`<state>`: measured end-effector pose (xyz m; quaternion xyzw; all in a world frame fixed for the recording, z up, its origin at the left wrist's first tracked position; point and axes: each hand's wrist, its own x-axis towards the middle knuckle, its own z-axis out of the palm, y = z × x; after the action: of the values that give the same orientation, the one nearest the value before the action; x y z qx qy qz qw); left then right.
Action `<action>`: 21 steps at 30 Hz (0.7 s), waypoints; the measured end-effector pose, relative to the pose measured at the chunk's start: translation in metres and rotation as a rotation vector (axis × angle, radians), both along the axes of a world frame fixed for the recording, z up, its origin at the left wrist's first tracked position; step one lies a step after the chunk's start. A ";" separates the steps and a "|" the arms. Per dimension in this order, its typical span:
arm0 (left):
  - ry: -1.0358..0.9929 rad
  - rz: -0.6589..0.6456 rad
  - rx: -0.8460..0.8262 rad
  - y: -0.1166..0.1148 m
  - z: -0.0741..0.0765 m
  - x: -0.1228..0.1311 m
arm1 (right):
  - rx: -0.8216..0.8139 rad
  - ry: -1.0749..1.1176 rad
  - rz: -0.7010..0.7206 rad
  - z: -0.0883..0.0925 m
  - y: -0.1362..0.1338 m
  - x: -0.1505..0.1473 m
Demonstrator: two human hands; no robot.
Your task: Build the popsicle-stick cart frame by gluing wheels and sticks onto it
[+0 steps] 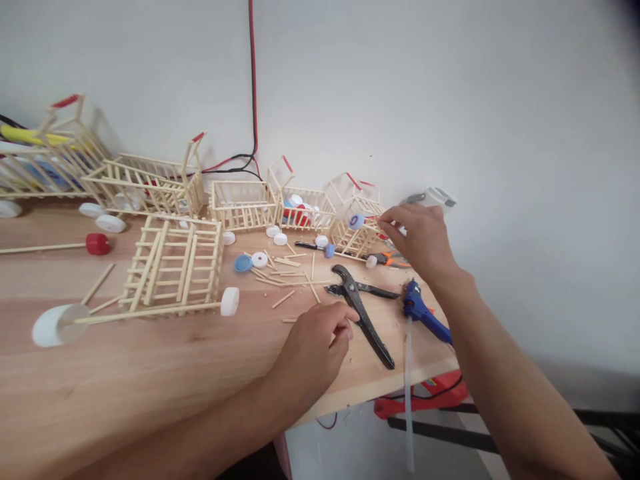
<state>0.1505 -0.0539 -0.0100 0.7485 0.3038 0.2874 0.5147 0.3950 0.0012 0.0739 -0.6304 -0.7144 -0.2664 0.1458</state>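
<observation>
My left hand (315,347) rests on the wooden table (150,373), fingers curled in a pinch beside the black pliers (363,310); what it pinches is too small to name. My right hand (417,240) reaches to the far right, fingers closed near a small stick-built cart (357,230) that carries a blue bottle cap (357,221). What those fingers grip is hidden. A blue glue gun (425,313) lies just under my right wrist, its glue stick hanging over the table edge.
Several stick carts line the wall (150,183), one larger frame (175,267) lies nearer. Loose sticks and white and blue caps (250,261) scatter mid-table. Orange-handled cutters (393,259) lie by the small cart. Red and black wires (253,100) hang down the wall.
</observation>
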 end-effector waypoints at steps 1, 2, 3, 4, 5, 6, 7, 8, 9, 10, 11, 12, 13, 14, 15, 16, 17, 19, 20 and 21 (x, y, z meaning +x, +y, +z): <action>0.001 0.001 0.001 0.000 0.000 0.000 | -0.008 -0.041 -0.013 0.001 0.000 -0.001; 0.002 0.002 0.003 0.000 0.000 -0.001 | -0.016 -0.079 -0.024 0.003 0.000 -0.003; 0.001 0.003 0.003 -0.001 0.000 -0.001 | -0.024 -0.114 -0.033 0.004 0.000 -0.004; 0.001 0.007 0.002 -0.001 0.000 -0.001 | -0.033 -0.146 -0.039 0.005 0.000 -0.006; 0.000 0.010 0.001 -0.001 0.000 -0.001 | -0.041 -0.175 -0.043 0.006 0.000 -0.007; 0.000 0.013 -0.001 -0.002 0.000 -0.002 | -0.046 -0.200 -0.047 0.007 0.000 -0.008; -0.002 0.015 -0.002 -0.002 0.001 -0.002 | -0.048 -0.222 -0.051 0.007 0.000 -0.009; -0.004 0.016 -0.001 -0.002 0.001 -0.002 | -0.049 -0.240 -0.053 0.008 0.000 -0.010; -0.007 0.016 0.000 -0.002 0.001 -0.001 | -0.049 -0.255 -0.054 0.008 0.000 -0.010; -0.010 0.014 0.002 -0.002 0.001 -0.001 | -0.047 -0.268 -0.053 0.008 0.001 -0.011; -0.014 0.013 0.005 -0.002 0.001 -0.001 | -0.046 -0.282 -0.053 0.009 0.001 -0.011; -0.018 0.013 0.008 -0.002 0.001 -0.001 | -0.046 -0.297 -0.052 0.009 0.001 -0.012; -0.023 0.014 0.013 -0.002 0.001 0.000 | -0.045 -0.310 -0.052 0.009 0.001 -0.012; -0.028 0.015 0.017 -0.002 0.000 0.000 | -0.044 -0.320 -0.052 0.010 0.001 -0.012; -0.032 0.016 0.020 -0.002 0.000 0.000 | -0.042 -0.324 -0.052 0.010 0.002 -0.013; -0.036 0.018 0.024 -0.002 0.000 0.000 | -0.042 -0.324 -0.050 0.011 0.002 -0.014; -0.040 0.021 0.027 -0.002 -0.001 0.000 | -0.042 -0.321 -0.047 0.011 0.002 -0.014; -0.046 0.024 0.033 -0.002 -0.001 0.000 | -0.043 -0.320 -0.043 0.012 0.001 -0.016; -0.050 0.022 0.036 -0.002 -0.002 0.000 | -0.043 -0.327 -0.043 0.013 0.001 -0.017; -0.053 0.023 0.041 -0.003 -0.002 -0.001 | -0.044 -0.338 -0.044 0.013 0.001 -0.017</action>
<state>0.1498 -0.0564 -0.0120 0.7474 0.2927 0.3189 0.5040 0.3776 0.0023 0.0872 -0.5953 -0.7202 -0.3562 0.0040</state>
